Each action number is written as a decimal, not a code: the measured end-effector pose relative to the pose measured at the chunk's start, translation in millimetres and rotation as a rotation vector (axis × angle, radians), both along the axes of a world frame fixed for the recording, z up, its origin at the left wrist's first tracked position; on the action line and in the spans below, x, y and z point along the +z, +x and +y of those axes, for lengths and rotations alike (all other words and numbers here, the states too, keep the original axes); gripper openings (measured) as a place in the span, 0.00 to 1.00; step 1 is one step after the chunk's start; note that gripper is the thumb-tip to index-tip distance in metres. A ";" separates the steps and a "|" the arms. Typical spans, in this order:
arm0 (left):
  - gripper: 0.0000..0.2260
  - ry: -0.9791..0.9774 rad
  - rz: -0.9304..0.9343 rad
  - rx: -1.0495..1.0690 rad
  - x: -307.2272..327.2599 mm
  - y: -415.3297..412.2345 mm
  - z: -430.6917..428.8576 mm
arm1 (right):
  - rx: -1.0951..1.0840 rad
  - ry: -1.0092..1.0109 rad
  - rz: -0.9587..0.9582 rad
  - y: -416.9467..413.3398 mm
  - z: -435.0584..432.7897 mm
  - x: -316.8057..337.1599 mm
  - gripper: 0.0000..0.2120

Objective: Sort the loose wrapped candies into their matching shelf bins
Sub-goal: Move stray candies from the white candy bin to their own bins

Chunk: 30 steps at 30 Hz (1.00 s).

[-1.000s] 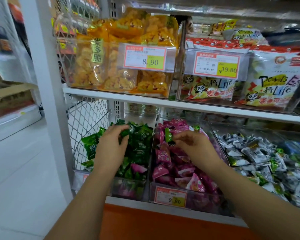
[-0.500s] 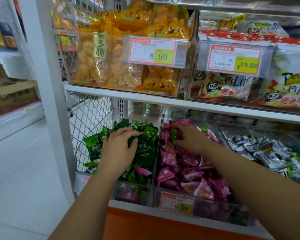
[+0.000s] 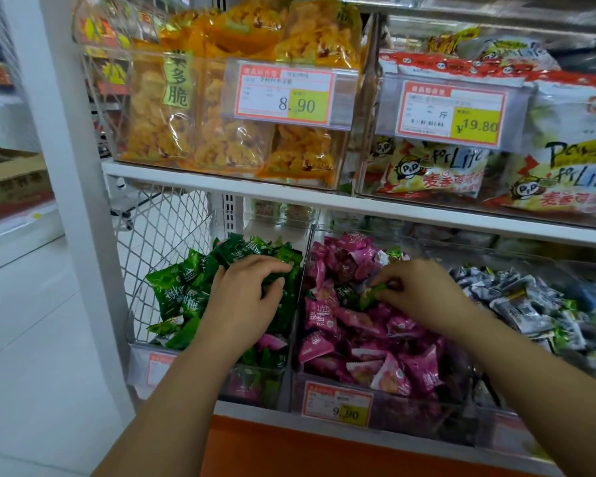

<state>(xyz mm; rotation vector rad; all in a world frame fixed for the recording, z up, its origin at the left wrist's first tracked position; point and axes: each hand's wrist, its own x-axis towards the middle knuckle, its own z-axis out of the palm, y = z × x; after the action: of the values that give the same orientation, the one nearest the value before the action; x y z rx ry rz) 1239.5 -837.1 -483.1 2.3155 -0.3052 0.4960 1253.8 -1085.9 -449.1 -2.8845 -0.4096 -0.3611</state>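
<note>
Shifted nearer: right hand (image 3: 424,294), pinching stray green candy (image 3: 372,295) in pink bin (image 3: 427,418); left hand (image 3: 241,304) curled on green candies (image 3: 186,294), grip unclear. Risk: slick wrapper slipping free.

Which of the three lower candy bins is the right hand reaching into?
The middle bin, full of pink candies; the right hand pinches a stray green candy.

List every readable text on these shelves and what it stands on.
"8.90": orange-edged price tag before the yellow snack bags.
"¥19.80", "斤": second such tag before the white-and-red snack bags.
"9.90": third tag on the pink wrapped candies' clear bin.
"多脆": green label on a yellow bag.
"for Life", "麦香": white-and-red bags.
"甜梅": pink candy wrapper.
Tags' small print, green wrappers and grey wrappers: too blurred.
</note>
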 end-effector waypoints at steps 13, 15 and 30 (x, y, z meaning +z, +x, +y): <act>0.14 -0.444 0.141 -0.323 29.3 -28.9 -31.9 | 0.373 0.790 0.121 -40.3 37.8 14.4 0.12; 0.13 -0.472 0.130 -0.277 26.6 -25.2 -27.6 | 0.336 0.820 0.140 -36.3 37.8 13.9 0.13; 0.13 -0.488 0.047 -0.004 16.1 -10.8 -25.5 | 0.136 0.010 0.261 31.4 20.0 -3.5 0.21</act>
<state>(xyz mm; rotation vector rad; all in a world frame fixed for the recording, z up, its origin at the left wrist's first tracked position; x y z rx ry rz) 1228.7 -862.6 -466.9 1.8486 -0.1448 0.4544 1285.2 -1066.0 -452.7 -2.8219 -0.5497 0.0355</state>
